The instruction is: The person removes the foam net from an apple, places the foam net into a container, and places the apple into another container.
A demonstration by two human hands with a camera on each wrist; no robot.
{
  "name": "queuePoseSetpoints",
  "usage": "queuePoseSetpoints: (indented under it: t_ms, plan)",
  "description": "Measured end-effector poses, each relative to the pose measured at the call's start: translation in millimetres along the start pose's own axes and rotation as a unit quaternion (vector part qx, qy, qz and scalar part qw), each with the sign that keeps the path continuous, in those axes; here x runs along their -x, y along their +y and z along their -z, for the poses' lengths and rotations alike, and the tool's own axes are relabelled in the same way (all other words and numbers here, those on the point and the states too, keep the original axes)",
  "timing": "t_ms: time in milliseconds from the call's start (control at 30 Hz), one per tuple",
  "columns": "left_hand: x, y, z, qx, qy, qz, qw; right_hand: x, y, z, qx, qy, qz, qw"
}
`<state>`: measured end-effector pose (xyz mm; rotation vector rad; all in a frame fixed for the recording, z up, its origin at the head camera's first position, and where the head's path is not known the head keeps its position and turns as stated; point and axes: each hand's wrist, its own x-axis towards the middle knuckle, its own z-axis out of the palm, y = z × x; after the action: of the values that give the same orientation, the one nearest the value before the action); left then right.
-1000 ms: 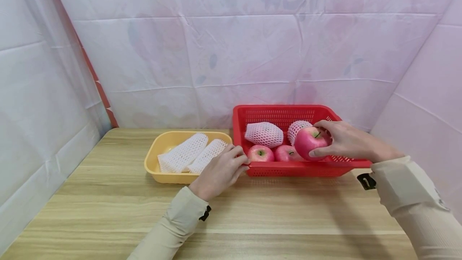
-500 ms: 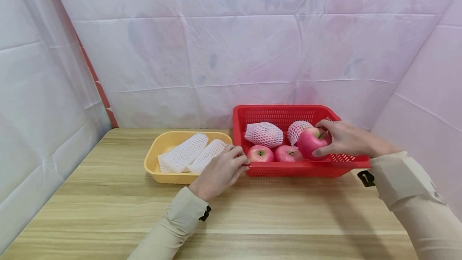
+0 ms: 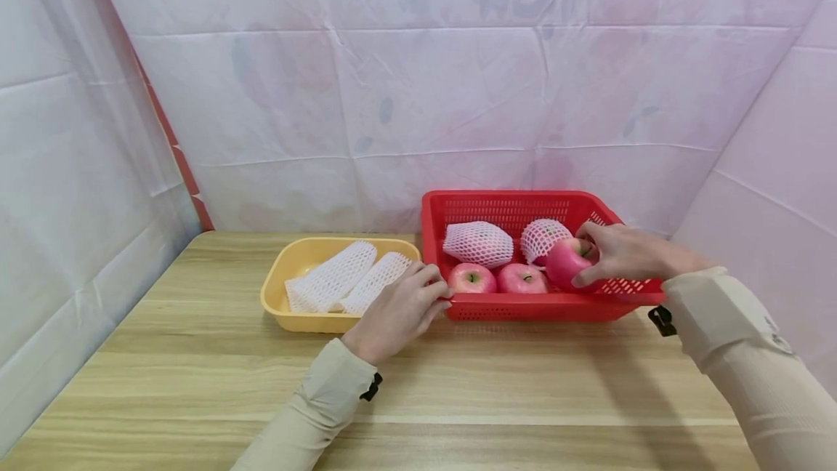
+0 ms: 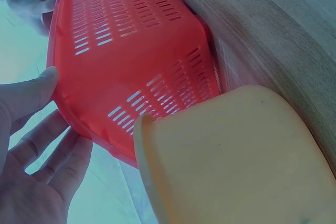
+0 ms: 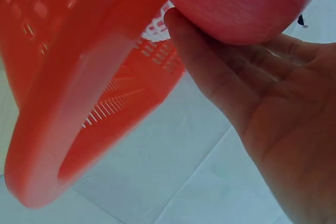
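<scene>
My right hand (image 3: 621,251) grips a pink-red apple (image 3: 567,263) low inside the right end of the red basket (image 3: 536,307); in the right wrist view the thumb lies along the apple's side (image 5: 252,3). At the basket's front left corner, my left hand (image 3: 402,309) holds the rim, with thumb and fingertips (image 4: 79,148) at its edge in the left wrist view. Two bare apples sit along the basket's front: one at left (image 3: 472,278), one in the middle (image 3: 522,278). Behind them lie a net-wrapped apple (image 3: 479,243) and a second, partly covered net-wrapped one (image 3: 543,238).
Left of the basket stands a yellow tray (image 3: 275,305) holding white foam net sleeves (image 3: 335,276). Both containers rest on a wooden table (image 3: 418,398). Pale printed cloth (image 3: 392,107) hangs behind and at both sides.
My right hand has moved the apple slightly right and down into the basket, uncovering more of the net-wrapped one behind. The left hand stays where it was.
</scene>
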<state>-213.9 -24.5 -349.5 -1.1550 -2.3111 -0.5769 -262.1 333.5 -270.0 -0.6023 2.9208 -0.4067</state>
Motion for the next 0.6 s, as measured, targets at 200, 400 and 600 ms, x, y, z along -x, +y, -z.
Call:
queuePoseSetpoints:
  t_ms: [200,400,600]
  plan:
    - [-0.3,-0.6,-0.1,0.003,-0.003,0.002,1.0,-4.8,4.2,-1.6,-0.01,-0.031,-0.012,0.999]
    - [-0.3,0.1,0.4,0.003,-0.005,0.004,1.0,-8.5,9.1,-1.5,-0.038,-0.062,-0.022,0.997]
    - [0.0,0.9,1.4,0.006,-0.009,0.008,0.9999,-14.0,13.2,-3.2,-0.04,-0.089,-0.029,0.995]
